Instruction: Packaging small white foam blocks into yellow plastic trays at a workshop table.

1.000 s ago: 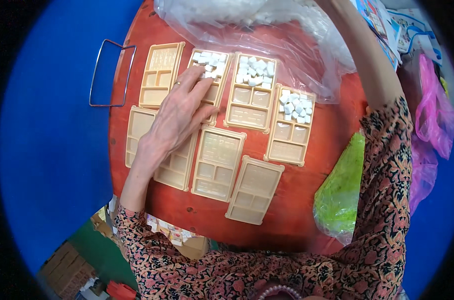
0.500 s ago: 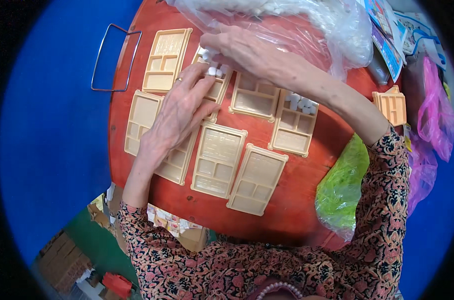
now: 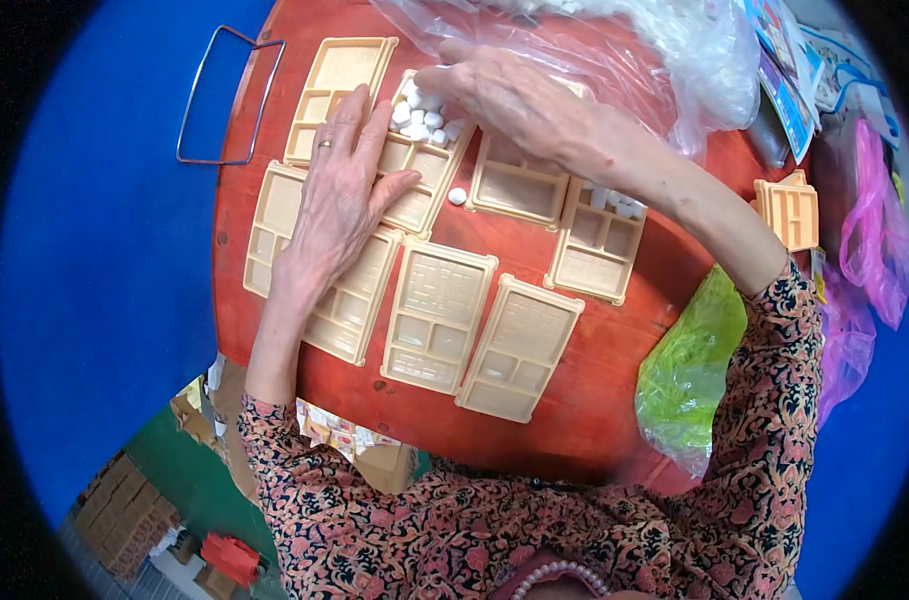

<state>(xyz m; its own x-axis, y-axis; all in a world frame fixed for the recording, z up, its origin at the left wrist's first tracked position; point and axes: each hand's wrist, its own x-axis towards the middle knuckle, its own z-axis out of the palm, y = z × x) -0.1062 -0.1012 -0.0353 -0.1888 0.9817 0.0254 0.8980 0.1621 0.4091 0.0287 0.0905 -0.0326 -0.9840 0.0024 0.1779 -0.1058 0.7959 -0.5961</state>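
Observation:
Several beige compartment trays lie on the red table. One tray, between my hands, has small white rounded pieces heaped in its far compartment. My left hand lies over the trays left of that heap, fingers stretched and apart, holding nothing. My right hand is bent over the heap from the right. Its fingers are curled together and their tips are largely hidden, so what they hold does not show. One loose white piece sits on the table beside the tray.
At the back, a clear plastic bag holds white material. Another tray, right of centre, has white pieces in its far part. A green bag, pink bags and stacked small trays are to the right. A wire handle juts out left.
My left hand has drawn back leftward from the white pieces, and its fingers have straightened. More white pieces show in the tray. A loose piece now shows on the table.

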